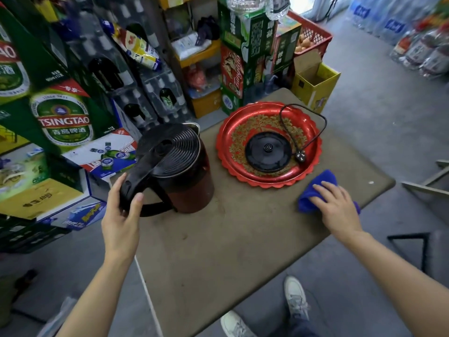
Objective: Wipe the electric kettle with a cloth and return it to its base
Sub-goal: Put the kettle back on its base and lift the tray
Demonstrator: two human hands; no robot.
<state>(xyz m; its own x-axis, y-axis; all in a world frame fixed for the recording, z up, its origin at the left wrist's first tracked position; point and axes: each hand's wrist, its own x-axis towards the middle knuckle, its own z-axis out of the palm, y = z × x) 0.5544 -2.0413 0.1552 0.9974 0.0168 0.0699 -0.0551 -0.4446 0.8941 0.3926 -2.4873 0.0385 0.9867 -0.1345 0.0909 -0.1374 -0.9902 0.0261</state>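
Observation:
A dark red electric kettle (pixel 184 176) with a black ribbed lid stands upright on the left part of the brown table (pixel 233 244). My left hand (pixel 122 210) wraps around its black handle. The round black base (pixel 268 152) lies in a red patterned tray (pixel 226 152) to the kettle's right, its black cord (pixel 303 113) and plug curled inside the tray. My right hand (pixel 336 205) lies on a blue cloth (pixel 315 188) on the table, just in front of the tray's right side.
Stacked beer cartons (pixel 60 122) and bottle crates stand close to the table's left and far sides. A yellow open box (pixel 314 83) and a red basket (pixel 313 37) sit behind the tray. A folding metal frame (pixel 422 183) is at the right. My shoes (pixel 295 297) are below the near edge.

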